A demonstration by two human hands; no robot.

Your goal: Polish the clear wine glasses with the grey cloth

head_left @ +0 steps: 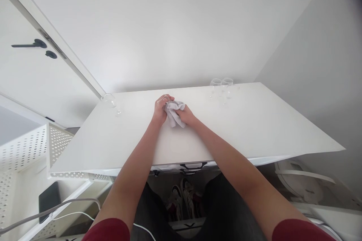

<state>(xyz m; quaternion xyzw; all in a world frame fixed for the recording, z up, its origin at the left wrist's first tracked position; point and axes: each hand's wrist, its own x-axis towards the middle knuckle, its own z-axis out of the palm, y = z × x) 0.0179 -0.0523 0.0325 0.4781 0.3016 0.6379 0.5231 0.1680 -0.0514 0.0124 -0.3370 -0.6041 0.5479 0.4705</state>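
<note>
A glass (163, 100) is held in the left grip (160, 110), its long axis obscured — just to its right, a cloth (174, 114) is clasped by the right grip (186, 115).

Lt. gray-lilac, unpatterned soft cloth (175, 116) & colourless, clear stemmed glasses (108, 101) show pale vs. a plain white, wide flat tabletop (240, 124) & off-white wall (169, 26). Dk. red short sleeves (109, 230) & charcoal trousers (233, 214) bring the darker tones, w/ white, black & dk. red sneakers (189, 199) below. At L, rows of round holes pattern a white panel (24, 153); a black lever handle (40, 43) marks the white door (19, 71).
</note>
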